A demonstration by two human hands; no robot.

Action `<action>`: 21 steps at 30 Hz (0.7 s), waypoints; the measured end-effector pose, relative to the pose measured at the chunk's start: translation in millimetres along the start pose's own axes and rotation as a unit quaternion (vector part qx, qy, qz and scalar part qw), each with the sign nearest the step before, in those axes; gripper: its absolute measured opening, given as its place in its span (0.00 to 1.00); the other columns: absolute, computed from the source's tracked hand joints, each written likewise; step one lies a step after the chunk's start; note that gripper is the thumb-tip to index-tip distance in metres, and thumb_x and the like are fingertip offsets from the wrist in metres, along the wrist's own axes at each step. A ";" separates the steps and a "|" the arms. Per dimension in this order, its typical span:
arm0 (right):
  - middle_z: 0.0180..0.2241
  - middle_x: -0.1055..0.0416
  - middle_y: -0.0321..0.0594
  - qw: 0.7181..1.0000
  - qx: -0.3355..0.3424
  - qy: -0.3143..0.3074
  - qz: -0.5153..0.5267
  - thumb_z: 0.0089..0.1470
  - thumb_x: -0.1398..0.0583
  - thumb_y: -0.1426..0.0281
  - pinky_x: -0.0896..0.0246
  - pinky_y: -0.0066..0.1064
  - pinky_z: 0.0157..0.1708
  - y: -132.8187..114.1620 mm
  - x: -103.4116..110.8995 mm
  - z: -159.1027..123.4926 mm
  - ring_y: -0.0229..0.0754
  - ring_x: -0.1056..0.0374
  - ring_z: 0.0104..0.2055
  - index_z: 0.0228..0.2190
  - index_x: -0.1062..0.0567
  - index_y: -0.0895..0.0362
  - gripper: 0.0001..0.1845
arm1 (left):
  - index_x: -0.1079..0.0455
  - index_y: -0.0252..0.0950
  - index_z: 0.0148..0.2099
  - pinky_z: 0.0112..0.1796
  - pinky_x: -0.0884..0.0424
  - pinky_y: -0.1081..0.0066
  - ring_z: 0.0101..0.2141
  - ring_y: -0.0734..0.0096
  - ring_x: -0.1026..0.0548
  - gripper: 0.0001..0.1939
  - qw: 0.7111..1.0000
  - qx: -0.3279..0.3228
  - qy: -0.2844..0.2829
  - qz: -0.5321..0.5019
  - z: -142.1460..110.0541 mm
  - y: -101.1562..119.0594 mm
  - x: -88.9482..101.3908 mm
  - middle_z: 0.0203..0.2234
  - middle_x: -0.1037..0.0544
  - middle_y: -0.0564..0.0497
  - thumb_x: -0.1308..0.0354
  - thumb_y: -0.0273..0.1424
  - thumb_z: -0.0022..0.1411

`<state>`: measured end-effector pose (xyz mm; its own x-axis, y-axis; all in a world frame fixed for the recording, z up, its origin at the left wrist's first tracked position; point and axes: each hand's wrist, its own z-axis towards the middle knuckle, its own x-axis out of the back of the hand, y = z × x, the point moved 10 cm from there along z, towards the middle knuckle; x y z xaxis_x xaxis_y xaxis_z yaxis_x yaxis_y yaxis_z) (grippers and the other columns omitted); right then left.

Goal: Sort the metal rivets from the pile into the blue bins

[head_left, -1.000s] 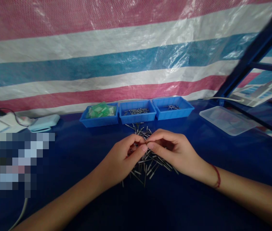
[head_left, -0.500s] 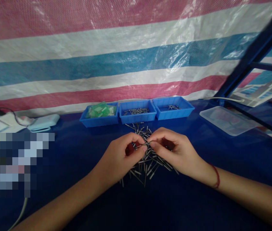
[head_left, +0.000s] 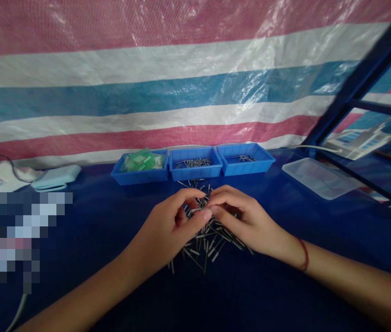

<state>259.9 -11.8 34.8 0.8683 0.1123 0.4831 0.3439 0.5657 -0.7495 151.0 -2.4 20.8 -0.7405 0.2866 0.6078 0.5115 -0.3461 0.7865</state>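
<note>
A heap of metal blind rivets (head_left: 200, 242) with thin stems lies on the blue table under both hands. Over it, my right hand (head_left: 242, 214) is closed in a pinch at the end of a rivet (head_left: 196, 210). The same rivet rests against the thumb of my left hand (head_left: 171, 216), whose other fingers curl around it. My left index fingertip is raised a little off the thumb. The fingertips of the two hands meet and partly hide the rivet.
Behind the heap stand three blue bins: one with green packets (head_left: 143, 160), a middle bin with rivets (head_left: 195, 172) and a right bin with fewer (head_left: 249, 168). A clear plastic lid (head_left: 320, 179) lies right; a light blue case (head_left: 57, 177) lies left. Striped sheeting hangs behind.
My left index finger has lifted from its pinch, and the rivet has shifted slightly left between the hands. The whole view has moved a little.
</note>
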 end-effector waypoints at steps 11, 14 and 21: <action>0.40 0.33 0.51 0.873 -0.065 0.203 -0.438 0.55 0.45 0.61 0.36 0.43 0.39 56.5 123.0 17.3 0.48 0.32 0.36 0.40 0.25 0.61 0.18 | 0.35 0.38 0.49 0.22 0.40 0.76 0.19 0.79 0.37 0.16 0.998 0.004 -0.010 0.065 8.2 -4.3 10.1 0.29 0.28 0.55 0.51 0.38 0.62; 0.38 0.32 0.49 0.877 -0.060 0.183 -0.440 0.54 0.45 0.61 0.36 0.42 0.39 59.2 118.6 16.7 0.47 0.32 0.35 0.40 0.25 0.60 0.18 | 0.31 0.37 0.44 0.22 0.42 0.75 0.19 0.78 0.37 0.14 0.995 0.008 -0.009 0.099 15.7 -15.1 17.6 0.26 0.28 0.55 0.51 0.38 0.61; 0.39 0.32 0.46 0.905 -0.066 0.132 -0.398 0.53 0.44 0.65 0.35 0.38 0.34 53.7 94.8 17.0 0.35 0.37 0.22 0.38 0.26 0.60 0.14 | 0.28 0.36 0.39 0.28 0.38 0.74 0.25 0.74 0.32 0.14 0.984 -0.012 -0.073 0.163 24.7 -37.5 22.3 0.26 0.26 0.53 0.51 0.37 0.61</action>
<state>354.6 43.2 48.0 0.3752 -0.4980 0.7818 0.9231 0.2774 -0.2664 126.0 39.1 7.5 -0.4682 0.2813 0.8377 0.6993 -0.4616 0.5458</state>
